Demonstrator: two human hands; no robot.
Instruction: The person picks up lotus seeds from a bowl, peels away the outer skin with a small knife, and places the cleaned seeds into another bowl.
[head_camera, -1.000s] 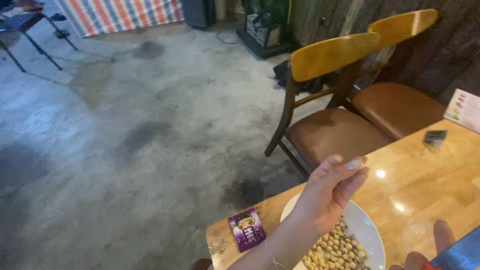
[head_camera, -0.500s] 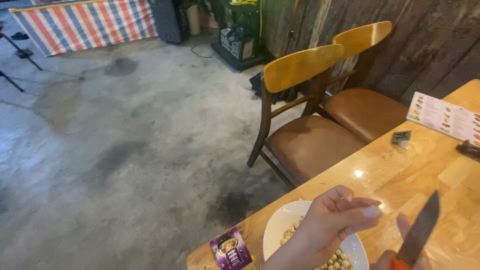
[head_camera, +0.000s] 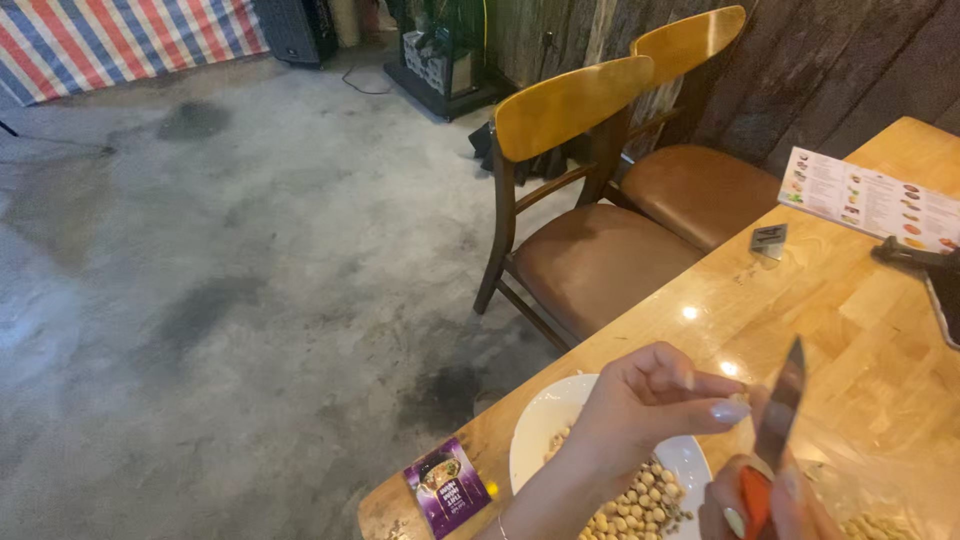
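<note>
Head cam, L to R. Purple sachet (head_camera: 446, 487) lies flat at the table's near left corner, just beside the white bowl (head_camera: 548, 428). Bowl holds a heap of small pale beans (head_camera: 640, 505), round and loose; I'd judge they're light, hard-ish and prone to roll or squirt out of a pinch, so best taken one at a time betw. thumb and forefinger tips.

Left hand (head_camera: 650, 405) hovers over the bowl, fingers (head_camera: 728, 410) curled in and nearly closed at the tips. Whether a bean sits in that pinch I can't tell, too small/hidden.

Right hand (head_camera: 765, 500) is at the bottom edge, closed round the orange handle of a knife (head_camera: 780, 410), dark blade tilted up and pointing away, tip close to the left fingertips. Blade is stiff and sharp; hold by the handle only. A clear bag w/ more beans (head_camera: 875, 522) sits just right of that hand.

Edges/room: table (head_camera: 850, 320) edge runs diagonally, bowl near it, so strays could roll off to the concrete floor (head_camera: 220, 280). Two wooden chairs (head_camera: 590, 200) are tucked against the far side. Open tabletop lies to the right, up to a small dark card (head_camera: 768, 240) and a printed menu sheet (head_camera: 870, 200).
</note>
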